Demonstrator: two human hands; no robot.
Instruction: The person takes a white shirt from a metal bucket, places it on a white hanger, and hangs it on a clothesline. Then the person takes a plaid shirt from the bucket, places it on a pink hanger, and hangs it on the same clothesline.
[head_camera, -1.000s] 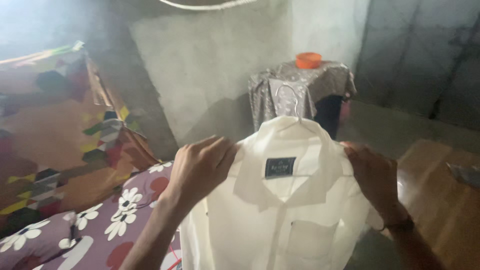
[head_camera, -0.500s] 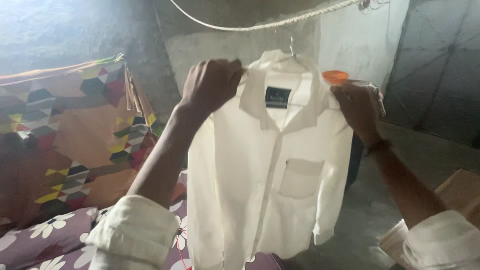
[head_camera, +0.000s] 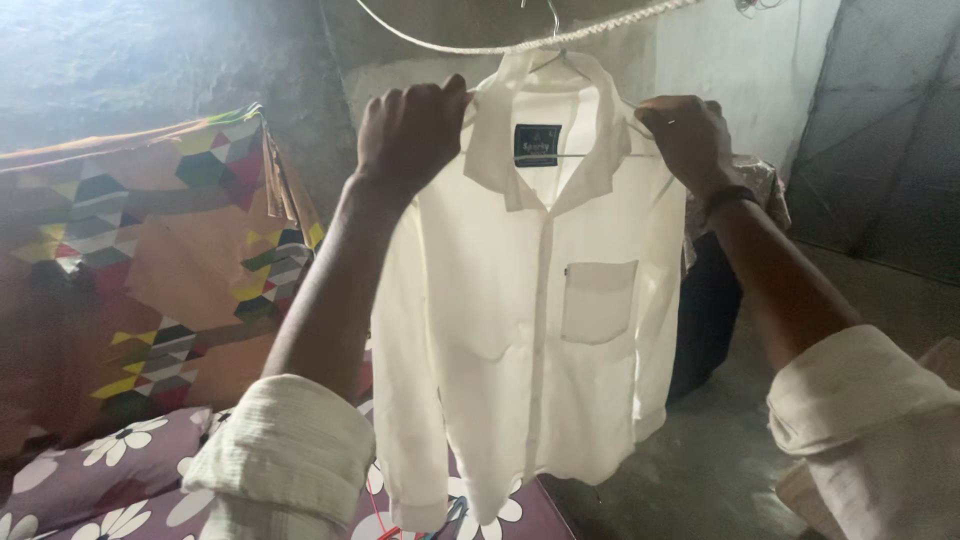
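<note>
Both hands, left (head_camera: 410, 135) and right (head_camera: 685, 140), pinching the white shirt (head_camera: 530, 300) by its shoulders, have raised its hanger hook (head_camera: 552, 22) to the rope (head_camera: 480, 45).

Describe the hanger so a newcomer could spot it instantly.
Find the rope sagging across the grey wall at the top. Under it, the left hand and right hand hold up a white shirt by the shoulders. The hanger is the thin metal hook rising from its collar at the rope.
</note>
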